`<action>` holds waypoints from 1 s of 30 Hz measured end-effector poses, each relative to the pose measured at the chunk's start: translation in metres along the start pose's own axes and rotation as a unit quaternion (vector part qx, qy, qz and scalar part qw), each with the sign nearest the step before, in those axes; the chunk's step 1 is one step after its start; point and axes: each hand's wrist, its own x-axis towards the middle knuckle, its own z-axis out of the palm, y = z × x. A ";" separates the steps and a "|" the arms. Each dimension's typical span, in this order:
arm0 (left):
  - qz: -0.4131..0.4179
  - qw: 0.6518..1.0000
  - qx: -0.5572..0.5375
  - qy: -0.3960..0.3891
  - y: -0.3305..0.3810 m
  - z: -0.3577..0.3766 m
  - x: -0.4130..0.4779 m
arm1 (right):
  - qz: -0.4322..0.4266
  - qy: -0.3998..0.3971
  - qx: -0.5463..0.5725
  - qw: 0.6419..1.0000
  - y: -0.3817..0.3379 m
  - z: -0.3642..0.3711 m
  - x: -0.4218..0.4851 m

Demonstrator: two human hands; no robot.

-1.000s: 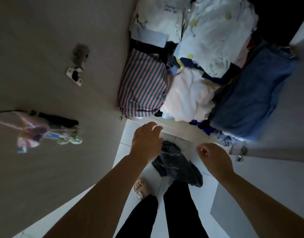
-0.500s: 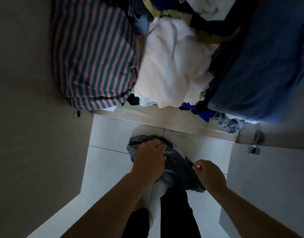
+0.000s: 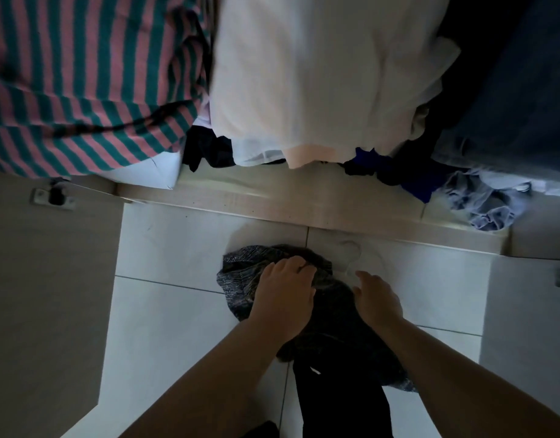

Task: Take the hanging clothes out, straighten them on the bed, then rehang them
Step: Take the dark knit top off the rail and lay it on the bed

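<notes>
two hands are down on a dark speckled garment (image 3: 240,279) crumpled on the white floor tiles (image 3: 177,241) just in front of the wardrobe sill (image 3: 272,200). the left hand (image 3: 283,300) curls its fingers into the cloth, bunching it. the right hand (image 3: 376,300) lies at the garment's right edge, fingers pointing forward; whether they pinch anything i cannot tell. above hang a striped top (image 3: 83,90), a white garment (image 3: 319,74) and a dark blue one

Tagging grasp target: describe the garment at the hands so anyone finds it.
Start at the wardrobe full of clothes, then drop to the white tile floor before it. The dark speckled garment lies crumpled there, left hand gripping it. Unlike the rest, it's on the tiles.
</notes>
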 end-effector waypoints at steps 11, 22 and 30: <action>-0.001 1.000 -0.003 -0.007 -0.015 0.028 0.011 | 0.070 -0.065 0.009 0.995 0.013 0.035 0.024; -0.013 1.000 0.001 0.022 -0.013 0.017 -0.003 | -0.024 0.008 0.159 0.987 -0.013 0.020 -0.004; -0.022 0.997 -0.025 0.074 0.022 -0.039 -0.061 | -0.148 0.058 0.145 0.977 -0.057 -0.048 -0.095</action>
